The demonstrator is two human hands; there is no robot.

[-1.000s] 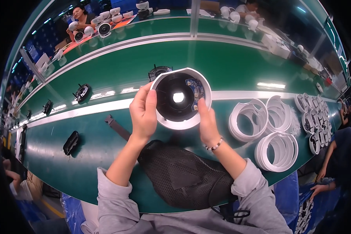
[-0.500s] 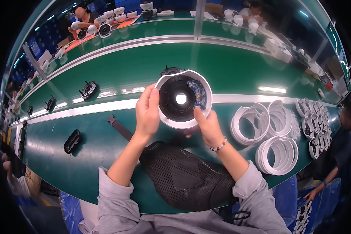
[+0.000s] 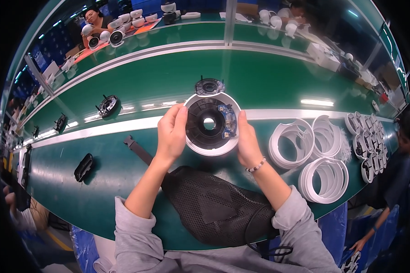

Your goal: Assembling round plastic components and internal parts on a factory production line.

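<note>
Left hand [image 3: 171, 133] and right hand [image 3: 249, 143], which I watch from afar, both clamped on the white round housing [image 3: 208, 150], this housing beyond the black mesh bag [image 3: 209, 200], white rings [image 3: 304, 182] stacked right of the bag, a black oblong part [image 3: 83, 167] left of it

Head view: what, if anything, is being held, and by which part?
A white ring with a black disc inside: the left hand holds its left rim, the right hand is against its right side.
</note>
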